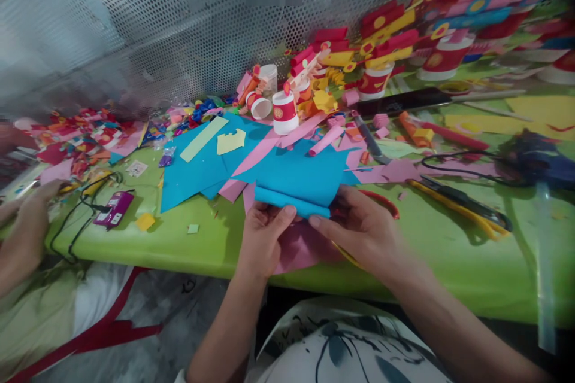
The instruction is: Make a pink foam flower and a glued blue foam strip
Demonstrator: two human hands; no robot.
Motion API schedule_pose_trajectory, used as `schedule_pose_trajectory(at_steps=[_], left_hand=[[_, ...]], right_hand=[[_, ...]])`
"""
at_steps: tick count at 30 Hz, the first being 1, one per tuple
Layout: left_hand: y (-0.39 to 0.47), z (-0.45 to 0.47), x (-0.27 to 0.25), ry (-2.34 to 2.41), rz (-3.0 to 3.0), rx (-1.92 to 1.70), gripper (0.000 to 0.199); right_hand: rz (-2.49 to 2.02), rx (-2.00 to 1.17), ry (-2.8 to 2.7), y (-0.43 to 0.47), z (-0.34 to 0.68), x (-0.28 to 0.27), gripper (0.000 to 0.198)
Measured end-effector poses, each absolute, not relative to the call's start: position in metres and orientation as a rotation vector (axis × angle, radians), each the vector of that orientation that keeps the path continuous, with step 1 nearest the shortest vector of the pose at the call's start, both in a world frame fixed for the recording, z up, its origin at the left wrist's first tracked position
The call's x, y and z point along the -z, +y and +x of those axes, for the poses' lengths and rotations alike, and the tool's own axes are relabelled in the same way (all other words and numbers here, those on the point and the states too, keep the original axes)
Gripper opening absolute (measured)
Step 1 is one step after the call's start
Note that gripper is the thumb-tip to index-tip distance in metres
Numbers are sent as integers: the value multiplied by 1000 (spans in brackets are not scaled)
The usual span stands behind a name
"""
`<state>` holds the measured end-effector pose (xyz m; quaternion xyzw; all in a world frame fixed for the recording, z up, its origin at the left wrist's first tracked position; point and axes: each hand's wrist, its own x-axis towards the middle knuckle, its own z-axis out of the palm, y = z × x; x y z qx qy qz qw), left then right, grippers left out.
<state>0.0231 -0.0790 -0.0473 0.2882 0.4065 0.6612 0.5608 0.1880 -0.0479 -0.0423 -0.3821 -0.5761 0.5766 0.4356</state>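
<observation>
Between my two hands is a sheet of blue paper (299,176), its near edge rolled into a tube. My left hand (266,239) grips the left end of the roll, thumb on top and fingers underneath. My right hand (359,224) pinches the right end in the same way. Beneath the roll a piece of pink paper (300,251) lies at the table's near edge. Red-handled scissors (386,200) show partly behind my right hand. More blue sheets (188,173) lie flat to the left, with pale green and yellow scraps on them.
On the green table (215,251) stand several red-and-white paper cups (285,114) with paper decorations. To the right are a yellow-and-black cutter (465,206) and a glue gun (534,158) with its stick overhanging. Another person's arm (27,227) rests at left, near a purple device (114,209).
</observation>
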Motion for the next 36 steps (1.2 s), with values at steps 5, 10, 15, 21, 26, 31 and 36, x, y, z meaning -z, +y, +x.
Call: schedule_pose_trajectory(at_steps=[5, 10, 15, 21, 26, 31, 36], left_hand=[[-80, 25, 46, 962, 616, -1602, 26], [-81, 24, 46, 961, 457, -1646, 28], [-80, 23, 46, 937, 490, -1625, 21], [-81, 23, 43, 918, 471, -1619, 18], [-81, 25, 41, 950, 503, -1614, 20], [-81, 24, 41, 987, 516, -1586, 24], [-81, 23, 41, 972, 488, -1578, 26]], right_hand=[[-944, -1404, -1463, -47, 188, 43, 27], [-959, -1388, -1473, -48, 189, 41, 25], [-956, -1415, -1433, -48, 190, 36, 26], [-1073, -1562, -918, -45, 194, 18, 32], [-1054, -1723, -726, -40, 192, 11, 38], [-1060, -1733, -719, -40, 191, 13, 39], [-1080, -1743, -769, -41, 195, 15, 39]])
